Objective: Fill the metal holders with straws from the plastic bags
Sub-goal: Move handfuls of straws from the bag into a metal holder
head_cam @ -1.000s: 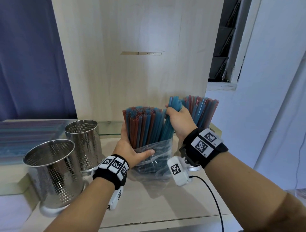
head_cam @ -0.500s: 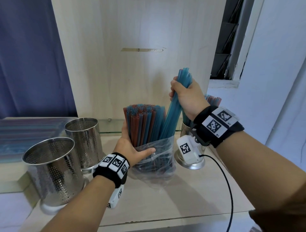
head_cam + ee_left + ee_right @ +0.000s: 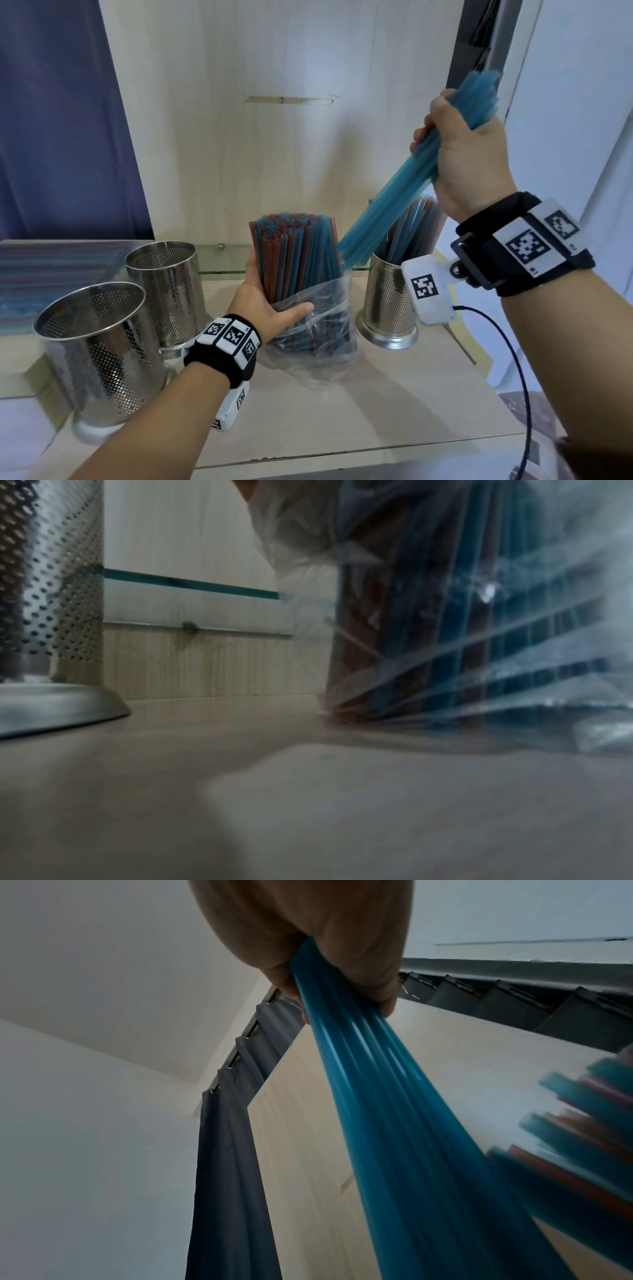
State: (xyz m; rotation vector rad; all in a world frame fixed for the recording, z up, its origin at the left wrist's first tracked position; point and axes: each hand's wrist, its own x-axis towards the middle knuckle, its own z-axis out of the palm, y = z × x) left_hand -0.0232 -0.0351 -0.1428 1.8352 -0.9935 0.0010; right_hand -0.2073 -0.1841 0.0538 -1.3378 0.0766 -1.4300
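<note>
Straws are the thing to watch, and a blue bunch of them [image 3: 414,181] has just left the bag: a second ago your right hand was only closing on their tops among the packed ends, half a second ago they were part-way up, and now their lower tips hang clear of the pack, slanting down toward the bag's mouth. So one more handful is free and ready to go into a holder; I'd judge the lift done and the drop still to come.

From the left, two metal holders stand with nothing in them, the near one [image 3: 99,346] and the far one [image 3: 164,287] just behind it. Your left hand [image 3: 267,301] has not moved; its fingers and thumb curl round the plastic bag [image 3: 318,329] and the remaining red and blue straws [image 3: 294,253], keeping the pack upright on the counter [image 3: 342,425]. The left wrist view shows the bag's bottom resting on that surface.

Further right, a third holder [image 3: 387,301] already has straws in it and sits below the lifted bunch, so it looks the likely target. Your right hand [image 3: 469,154] is clenched tight round the blue bunch near its upper end, the tops fanning out above your fist.
</note>
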